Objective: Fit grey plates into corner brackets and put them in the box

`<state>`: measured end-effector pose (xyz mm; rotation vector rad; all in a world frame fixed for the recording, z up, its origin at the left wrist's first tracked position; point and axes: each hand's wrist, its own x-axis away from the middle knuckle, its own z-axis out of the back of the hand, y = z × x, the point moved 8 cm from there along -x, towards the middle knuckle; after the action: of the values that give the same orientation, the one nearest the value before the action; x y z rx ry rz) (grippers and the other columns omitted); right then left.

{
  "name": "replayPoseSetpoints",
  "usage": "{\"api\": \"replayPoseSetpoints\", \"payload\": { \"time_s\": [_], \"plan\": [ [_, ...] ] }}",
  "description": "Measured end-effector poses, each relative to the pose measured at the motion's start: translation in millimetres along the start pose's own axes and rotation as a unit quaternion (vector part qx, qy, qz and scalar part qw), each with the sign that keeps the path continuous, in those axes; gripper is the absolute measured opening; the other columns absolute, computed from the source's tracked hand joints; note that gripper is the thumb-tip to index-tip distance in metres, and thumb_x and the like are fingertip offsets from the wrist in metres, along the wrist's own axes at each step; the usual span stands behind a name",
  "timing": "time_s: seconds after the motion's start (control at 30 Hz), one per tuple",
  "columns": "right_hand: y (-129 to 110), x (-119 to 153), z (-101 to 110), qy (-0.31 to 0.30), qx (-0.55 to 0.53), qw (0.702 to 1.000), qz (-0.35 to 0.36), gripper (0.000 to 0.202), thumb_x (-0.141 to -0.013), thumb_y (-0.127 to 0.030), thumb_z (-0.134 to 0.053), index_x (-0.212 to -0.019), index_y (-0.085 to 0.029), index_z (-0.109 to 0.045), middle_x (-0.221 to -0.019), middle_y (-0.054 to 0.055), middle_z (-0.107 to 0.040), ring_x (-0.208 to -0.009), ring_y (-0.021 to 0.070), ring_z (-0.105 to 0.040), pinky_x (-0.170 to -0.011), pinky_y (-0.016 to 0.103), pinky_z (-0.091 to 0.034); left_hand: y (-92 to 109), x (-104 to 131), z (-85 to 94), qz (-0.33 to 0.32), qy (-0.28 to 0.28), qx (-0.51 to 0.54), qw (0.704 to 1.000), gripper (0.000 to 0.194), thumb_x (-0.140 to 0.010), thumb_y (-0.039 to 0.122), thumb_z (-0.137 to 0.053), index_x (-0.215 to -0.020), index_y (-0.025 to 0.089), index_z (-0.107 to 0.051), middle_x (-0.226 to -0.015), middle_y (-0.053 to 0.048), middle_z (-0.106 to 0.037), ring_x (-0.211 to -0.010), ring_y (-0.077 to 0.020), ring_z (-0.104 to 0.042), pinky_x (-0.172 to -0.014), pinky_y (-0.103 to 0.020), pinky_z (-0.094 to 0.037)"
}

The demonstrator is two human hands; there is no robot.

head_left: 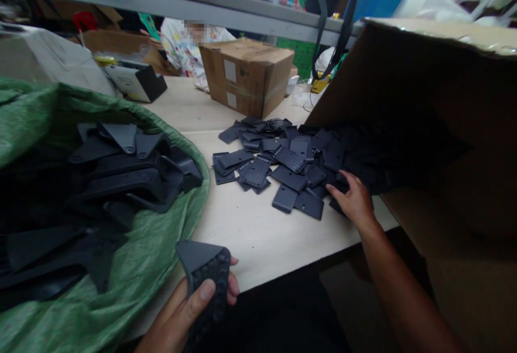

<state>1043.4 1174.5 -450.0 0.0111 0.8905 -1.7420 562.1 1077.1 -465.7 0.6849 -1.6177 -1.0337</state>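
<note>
In the lower middle, my left hand (202,299) is closed round a dark grey plastic part (208,264) with a smooth triangular end and a ribbed side, thumb on the ribs. My right hand (353,196) is at the near right edge of a heap of flat dark plastic plates (288,159). Its thumb and forefinger are apart, and its other fingers are partly hidden. Whether it touches a plate I cannot tell. Left of my left hand, a green woven sack (177,234) lies open, holding several dark curved plastic parts (125,180).
A large cardboard box (452,234) lies open on the right, with plates spilling from its mouth onto the pale table (242,234). Behind the heap stands a closed carton (248,75). A grey shelf beam (242,13) crosses above, and a person (181,46) is beyond it.
</note>
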Motion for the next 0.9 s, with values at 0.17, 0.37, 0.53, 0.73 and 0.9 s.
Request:
{"api": "replayPoseSetpoints", "payload": {
  "time_s": [0.17, 0.37, 0.53, 0.73, 0.9],
  "plan": [
    [4, 10, -16, -0.015, -0.009, 1.0, -0.007, 0.076, -0.079, -0.058, -0.078, -0.138, -0.011, -0.072, -0.145, 0.026, -0.066, -0.135, 0.0435, -0.059, -0.118, 0.061, -0.044, 13, 0, -2.6, -0.021, -0.007, -0.103, 0.994, 0.064, -0.09, 0.082, -0.055, -0.099, 0.026, -0.083, -0.11, -0.013, -0.076, -0.117, -0.0378, -0.065, -0.117, -0.048, -0.047],
    [7, 5, -9, 0.045, -0.085, 0.994, -0.05, 0.041, -0.079, -0.046, -0.078, -0.106, -0.016, -0.083, -0.11, 0.02, -0.08, -0.11, 0.0396, -0.069, -0.111, 0.061, -0.048, 12, -3, -13.2, -0.022, -0.054, -0.143, 0.988, 0.064, -0.095, 0.081, -0.048, -0.1, 0.027, -0.082, -0.116, -0.013, -0.075, -0.121, -0.0374, -0.063, -0.118, -0.048, -0.046],
    [18, -16, 24, 0.18, -0.229, 0.949, -0.121, 0.045, -0.082, -0.05, -0.078, -0.112, -0.015, -0.076, -0.106, 0.013, -0.079, -0.099, 0.0311, -0.073, -0.099, 0.052, -0.058, -1, -6, -10.5, -0.022, -0.064, -0.092, 0.993, 0.067, -0.098, 0.079, -0.046, -0.114, 0.025, -0.081, -0.111, -0.013, -0.076, -0.11, -0.0344, -0.068, -0.111, -0.045, -0.051],
    [22, -23, 19, 0.2, -0.402, 0.867, -0.215, 0.038, -0.071, -0.043, -0.084, -0.093, -0.021, -0.063, -0.091, 0.001, -0.071, -0.089, 0.0231, -0.072, -0.078, 0.038, -0.063, -7, -9, -21.2, -0.028, -0.04, 0.02, 0.999, 0.072, -0.096, 0.082, -0.049, -0.12, 0.02, -0.078, -0.101, -0.014, -0.078, -0.095, -0.0323, -0.073, -0.091, -0.041, -0.059],
    [-10, 12, -17, 0.076, -0.481, 0.83, -0.272, 0.041, -0.067, -0.037, -0.089, -0.096, -0.024, -0.062, -0.1, 0.001, -0.074, -0.1, 0.0233, -0.073, -0.08, 0.036, -0.064, 4, -11, -38.9, -0.02, -0.075, 0.152, 0.985, 0.09, -0.093, 0.09, -0.042, -0.129, 0.014, -0.074, -0.097, -0.016, -0.077, -0.085, -0.0289, -0.073, -0.081, -0.037, -0.06]
  ]
}}
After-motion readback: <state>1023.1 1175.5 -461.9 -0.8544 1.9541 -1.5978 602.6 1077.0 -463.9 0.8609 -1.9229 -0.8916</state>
